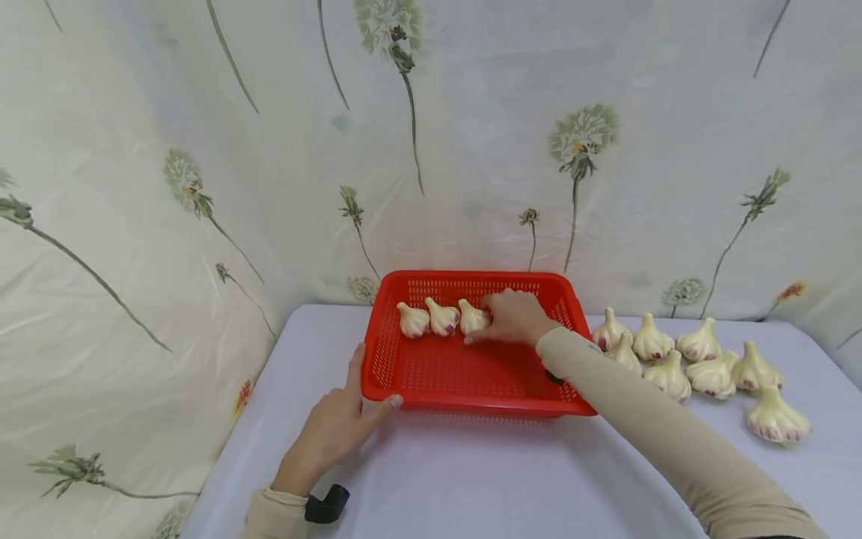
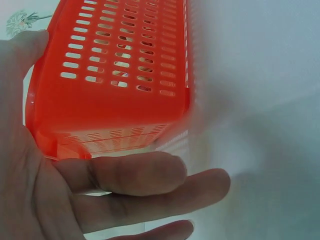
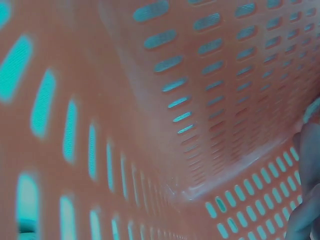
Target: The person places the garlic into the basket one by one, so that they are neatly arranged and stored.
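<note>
A cream-white garlic bulb with a short neck [image 1: 473, 318] lies inside a red plastic basket [image 1: 480, 404], toward its far wall and near the middle of its length. The right hand [image 1: 515, 316] reaches down into the basket and pinches this bulb from its right side, with the fingertips by the neck and the thumb low on the near side. The right-wrist view shows mostly the slotted inside walls, with part of the hand at its right edge.

Two more cream garlic bulbs tinged with purple [image 1: 443, 317] stand to the left of the pinched one, making a row of three along the far side.

The basket is rectangular, with a broad smooth rim and rows of small slots. At its near left corner, the left hand [image 1: 340, 419] touches the rim, thumb and forefinger spread apart around the corner. In the left-wrist view, the other fingers extend straight beside the outer wall.

Right of the basket, eight similar loose garlic bulbs [image 1: 714, 374] sit in a cluster on a white table [image 1: 485, 479]. Both arms wear beige sleeves [image 1: 646, 412], and a black strap [image 1: 327, 504] shows at the left wrist. Behind hangs a pale curtain printed with dandelions [image 1: 471, 150].
</note>
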`<act>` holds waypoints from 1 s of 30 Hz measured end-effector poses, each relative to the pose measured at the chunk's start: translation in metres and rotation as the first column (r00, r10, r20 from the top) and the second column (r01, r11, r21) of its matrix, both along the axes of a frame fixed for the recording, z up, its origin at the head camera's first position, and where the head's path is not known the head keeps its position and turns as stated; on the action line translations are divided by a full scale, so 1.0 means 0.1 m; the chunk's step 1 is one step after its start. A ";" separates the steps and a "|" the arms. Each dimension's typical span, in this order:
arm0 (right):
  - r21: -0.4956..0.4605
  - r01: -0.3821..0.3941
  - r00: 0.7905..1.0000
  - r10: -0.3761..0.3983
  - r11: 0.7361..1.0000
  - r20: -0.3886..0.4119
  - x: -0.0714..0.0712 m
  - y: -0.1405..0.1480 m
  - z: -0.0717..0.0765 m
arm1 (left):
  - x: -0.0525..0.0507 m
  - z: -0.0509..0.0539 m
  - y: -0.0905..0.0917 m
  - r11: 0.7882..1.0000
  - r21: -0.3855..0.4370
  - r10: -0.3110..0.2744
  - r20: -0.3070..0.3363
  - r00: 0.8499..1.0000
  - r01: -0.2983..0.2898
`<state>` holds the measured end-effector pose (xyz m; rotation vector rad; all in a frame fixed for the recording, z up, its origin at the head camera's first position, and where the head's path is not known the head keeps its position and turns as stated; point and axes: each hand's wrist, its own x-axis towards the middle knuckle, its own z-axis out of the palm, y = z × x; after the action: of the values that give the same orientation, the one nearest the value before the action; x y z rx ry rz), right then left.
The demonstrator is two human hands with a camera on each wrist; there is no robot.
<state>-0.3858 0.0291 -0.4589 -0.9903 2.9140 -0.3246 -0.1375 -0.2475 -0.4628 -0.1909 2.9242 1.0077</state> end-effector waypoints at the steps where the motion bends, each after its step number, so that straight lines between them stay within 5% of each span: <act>1: 0.002 0.000 1.000 0.000 1.000 -0.001 0.00 0.00 0.00 | 0.00 0.00 0.00 1.000 0.002 0.003 0.003 1.000 -0.003; 30: -0.015 0.007 1.000 -0.007 1.000 -0.011 0.00 0.00 -0.01 | -0.02 -0.01 0.03 0.999 -0.039 0.022 0.006 1.000 -0.022</act>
<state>-0.3860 0.0292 -0.4599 -0.9871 2.9301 -0.3433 -0.1393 -0.2448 -0.4640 -0.2278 2.9444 0.9516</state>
